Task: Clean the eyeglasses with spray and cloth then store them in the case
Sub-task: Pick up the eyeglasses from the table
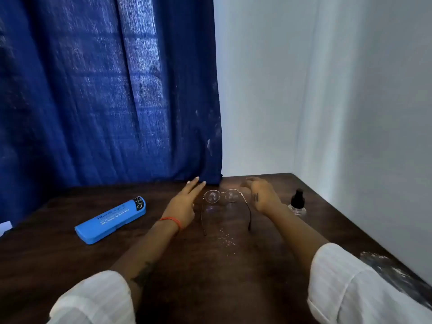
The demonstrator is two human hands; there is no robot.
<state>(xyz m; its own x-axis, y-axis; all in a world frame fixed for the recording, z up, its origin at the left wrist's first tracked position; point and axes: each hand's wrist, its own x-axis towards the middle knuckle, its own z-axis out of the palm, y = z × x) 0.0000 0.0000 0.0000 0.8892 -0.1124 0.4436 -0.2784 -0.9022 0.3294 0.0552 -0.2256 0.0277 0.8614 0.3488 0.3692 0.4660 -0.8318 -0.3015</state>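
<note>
The left hand (182, 206) hovers above the counter (233, 288) with fingers extended and spread, grasping nothing; a red thread band (171, 222) circles its wrist. The right hand (259, 195) is likewise released, fingers loosely curled and slightly blurred, holding nothing; a small dark mark shows on its back. Both forearms emerge from white sleeves (350, 281).

Between the two hands, the round-lensed wire eyeglasses (223, 197) sit on the dark wooden counter, temples unfolded and extending toward the person. Whether either hand touches the frame cannot be determined; the right fingertips lie just beside the right hinge. Fine droplets or specks (225, 237) glisten on the counter between the temple tips.

To the right, near the right wrist, a small clear spray bottle (297, 203) with a black nozzle stands upright. Well to the left lies a closed blue eyeglass case (111, 219) with printed lettering, angled diagonally. A blue curtain (105, 90) hangs behind the counter; white walls (339, 90) meet at the right corner.
</note>
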